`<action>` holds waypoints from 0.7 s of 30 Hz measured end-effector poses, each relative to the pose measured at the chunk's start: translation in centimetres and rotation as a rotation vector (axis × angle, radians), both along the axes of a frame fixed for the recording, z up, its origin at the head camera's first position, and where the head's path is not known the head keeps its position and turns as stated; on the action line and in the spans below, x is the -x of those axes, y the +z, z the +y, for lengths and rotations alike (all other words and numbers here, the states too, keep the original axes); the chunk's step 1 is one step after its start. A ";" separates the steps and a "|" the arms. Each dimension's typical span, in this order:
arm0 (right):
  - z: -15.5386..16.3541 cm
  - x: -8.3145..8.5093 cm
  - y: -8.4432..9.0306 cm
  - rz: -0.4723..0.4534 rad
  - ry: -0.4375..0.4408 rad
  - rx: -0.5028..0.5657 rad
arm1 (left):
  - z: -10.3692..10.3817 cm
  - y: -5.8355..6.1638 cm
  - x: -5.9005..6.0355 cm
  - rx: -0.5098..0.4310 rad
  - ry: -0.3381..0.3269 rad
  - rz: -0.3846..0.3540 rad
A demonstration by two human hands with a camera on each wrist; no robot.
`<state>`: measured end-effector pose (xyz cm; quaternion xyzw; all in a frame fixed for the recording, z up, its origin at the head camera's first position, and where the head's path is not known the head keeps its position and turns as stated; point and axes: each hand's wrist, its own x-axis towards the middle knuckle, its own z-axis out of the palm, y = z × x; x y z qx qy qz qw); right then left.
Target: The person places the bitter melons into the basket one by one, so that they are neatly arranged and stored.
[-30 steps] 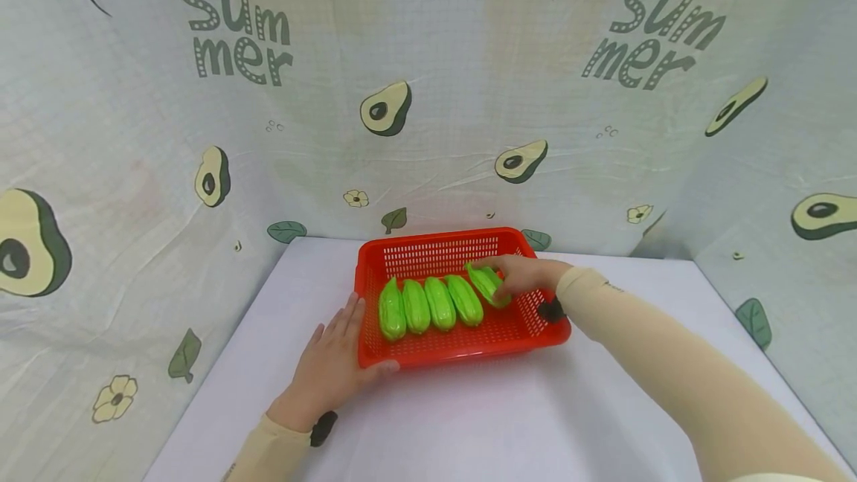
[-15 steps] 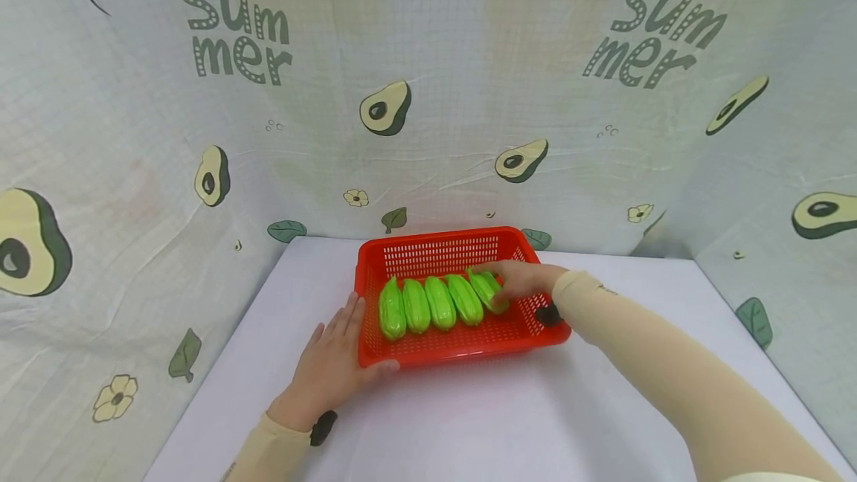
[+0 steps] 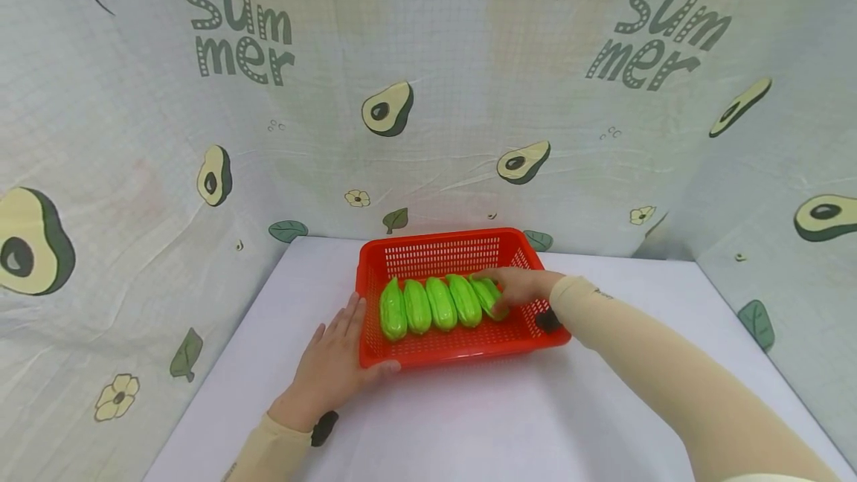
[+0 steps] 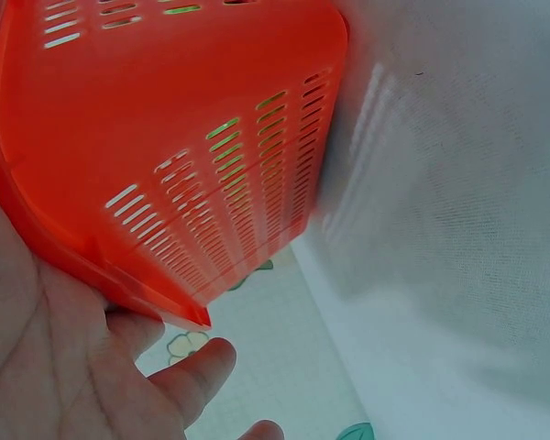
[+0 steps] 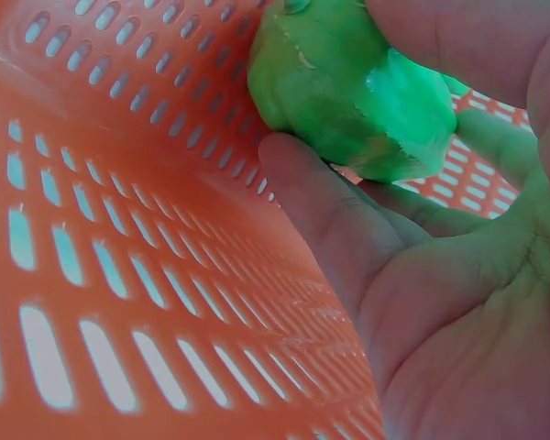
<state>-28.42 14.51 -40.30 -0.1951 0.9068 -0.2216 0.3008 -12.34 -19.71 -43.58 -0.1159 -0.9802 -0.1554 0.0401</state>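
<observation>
A red slotted basket (image 3: 428,348) stands on the white table and holds several green gourds (image 3: 428,303) lying side by side. My right hand (image 3: 515,286) reaches in from the right and grips the rightmost green gourd (image 3: 486,294) at the end of the row. In the right wrist view the thumb (image 5: 321,202) and the fingers curl round this gourd (image 5: 339,92), low over the basket floor (image 5: 119,275). My left hand (image 3: 332,363) lies flat against the basket's left front corner, fingers straight. The left wrist view shows its palm (image 4: 37,367) on the basket's outer wall (image 4: 165,137).
A cloth backdrop (image 3: 428,95) printed with avocados and the word "Summer" encloses the table at the back and both sides. Bare white tabletop (image 3: 482,422) lies in front of the basket and to its right.
My right hand has moved a little left and down, bringing the rightmost gourd closer in line with the others. The left hand and the basket have stayed put.
</observation>
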 end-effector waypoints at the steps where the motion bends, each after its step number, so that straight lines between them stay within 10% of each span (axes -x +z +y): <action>1: 0.0 0.0 -0.1 0.003 -0.001 -0.001 | 0.0 0.0 0.0 -0.001 0.000 -0.002; 21: -0.1 -0.1 0.0 0.046 0.011 -0.014 | 0.2 0.2 -0.1 -0.005 0.004 -0.003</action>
